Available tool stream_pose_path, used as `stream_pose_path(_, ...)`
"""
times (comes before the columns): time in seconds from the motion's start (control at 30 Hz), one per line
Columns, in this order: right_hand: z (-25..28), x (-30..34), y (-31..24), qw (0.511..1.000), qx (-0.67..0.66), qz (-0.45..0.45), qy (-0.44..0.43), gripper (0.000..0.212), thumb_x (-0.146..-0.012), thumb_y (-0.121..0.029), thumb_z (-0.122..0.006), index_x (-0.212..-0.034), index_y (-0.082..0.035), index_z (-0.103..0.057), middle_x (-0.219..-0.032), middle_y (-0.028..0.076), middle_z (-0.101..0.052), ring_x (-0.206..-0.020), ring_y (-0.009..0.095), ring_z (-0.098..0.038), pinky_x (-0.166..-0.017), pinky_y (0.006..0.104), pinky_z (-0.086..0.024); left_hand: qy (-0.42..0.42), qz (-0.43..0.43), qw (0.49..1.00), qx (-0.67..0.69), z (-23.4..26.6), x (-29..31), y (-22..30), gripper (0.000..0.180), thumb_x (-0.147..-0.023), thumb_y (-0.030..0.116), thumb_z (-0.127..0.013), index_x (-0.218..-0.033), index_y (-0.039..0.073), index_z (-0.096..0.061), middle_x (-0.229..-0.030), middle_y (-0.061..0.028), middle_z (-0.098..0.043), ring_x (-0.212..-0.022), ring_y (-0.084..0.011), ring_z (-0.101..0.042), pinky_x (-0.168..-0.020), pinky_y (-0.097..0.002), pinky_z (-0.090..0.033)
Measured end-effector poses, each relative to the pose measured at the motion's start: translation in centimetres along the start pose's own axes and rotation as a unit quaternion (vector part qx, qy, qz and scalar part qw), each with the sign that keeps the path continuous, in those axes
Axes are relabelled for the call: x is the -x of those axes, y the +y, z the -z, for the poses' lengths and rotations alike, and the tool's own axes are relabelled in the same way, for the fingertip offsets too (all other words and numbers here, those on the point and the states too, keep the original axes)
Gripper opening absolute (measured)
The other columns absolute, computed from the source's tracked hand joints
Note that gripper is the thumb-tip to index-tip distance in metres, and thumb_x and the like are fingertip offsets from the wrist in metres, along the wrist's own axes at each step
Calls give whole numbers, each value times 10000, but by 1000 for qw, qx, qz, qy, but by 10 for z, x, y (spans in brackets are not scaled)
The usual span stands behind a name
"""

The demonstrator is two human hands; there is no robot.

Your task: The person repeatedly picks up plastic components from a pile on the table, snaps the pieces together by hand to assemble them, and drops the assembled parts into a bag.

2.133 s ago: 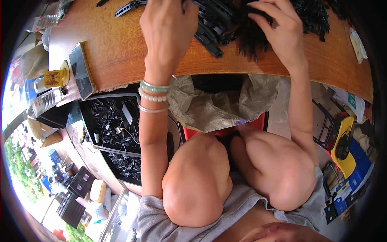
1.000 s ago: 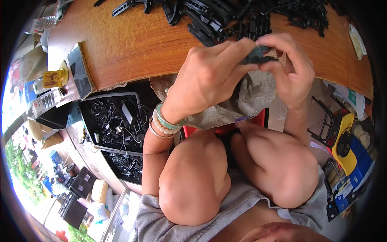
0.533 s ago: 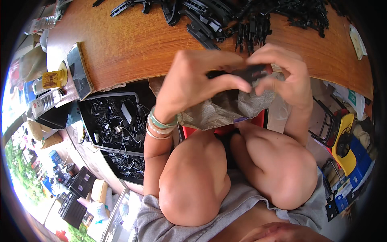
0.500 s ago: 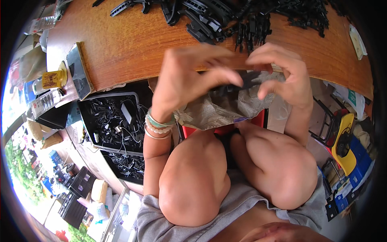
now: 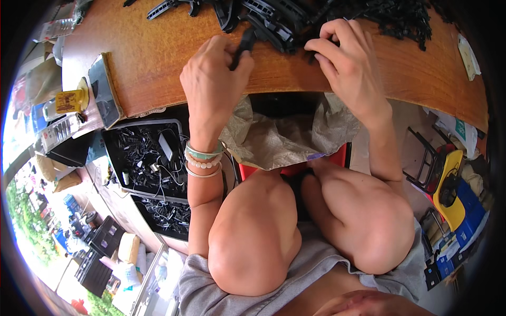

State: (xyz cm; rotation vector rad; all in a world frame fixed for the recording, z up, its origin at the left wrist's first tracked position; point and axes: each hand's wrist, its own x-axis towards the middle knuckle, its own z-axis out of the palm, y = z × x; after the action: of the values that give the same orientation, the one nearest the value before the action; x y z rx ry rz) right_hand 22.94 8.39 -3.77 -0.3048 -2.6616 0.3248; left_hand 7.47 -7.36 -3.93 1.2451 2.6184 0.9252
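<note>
My left hand [image 5: 213,71] is closed, with a dark elongated plastic part [image 5: 243,48] between thumb and fingers, over the near part of the wooden table [image 5: 158,63]. Bracelets circle that wrist. To its right, my right hand [image 5: 345,66] pinches at the near edge of a heap of black plastic parts [image 5: 269,26]. Its fingertips are against a small black piece, whose shape is mostly hidden by the fingers. Below both hands, a grey woven sack [image 5: 284,138] gapes in front of my knees, its inside dark.
More black parts [image 5: 403,23] pile up at the far right. A flat dark case [image 5: 104,90] and a yellow tape roll [image 5: 71,102] lie at the table's left. Black trays [image 5: 182,131] of small parts and cables stand below left. A yellow-and-black seat [image 5: 449,184] is at right.
Both hands have risen from above the sack to over the table and moved apart. The left now shows a black part in its grip. The sack's mouth has come into view.
</note>
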Motion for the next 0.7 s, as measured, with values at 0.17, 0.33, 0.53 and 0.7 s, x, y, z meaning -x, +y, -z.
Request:
stream_pose_path(0.17,-7,3,12,997,-46,21,56,145,-712,-30,-709,-841,-62,-651,-983,37,-551,-922,213,-521,-760,338,-398,71,54,986,138,4,3,-10,87,-771,84,-639,-768,1,-611,-702,-77,-622,-594,-188,-600,-572,-284,-467)
stream_pose_path(0.33,-3,2,8,998,-49,24,20,166,-697,-24,-716,-849,-50,-656,-1030,36,-567,-940,209,-526,-770,340,-401,101,59,974,193,-1,2,-8,73,-811,32,-619,-776,-30,-603,-747,-73,-623,-623,-123,-590,-572,-246,-469)
stream_pose_path(0.53,-4,-1,11,996,-54,19,65,195,-683,-27,-733,-866,-46,-667,-987,38,-591,-897,200,-551,-752,334,-418,143,-44,978,146,-13,10,1,327,-695,184,-821,-823,5,-579,-740,-83,-564,-646,-211,-575,-591,-305,-468)
stream_pose_path(0.7,1,0,23,968,-162,5,192,175,-731,41,-712,-896,-4,-678,-965,62,-629,-820,156,-592,-710,265,-447,-7,-151,986,69,-5,20,4,310,-692,167,-801,-816,20,-559,-695,-93,-522,-627,-246,-540,-592,-346,-450)
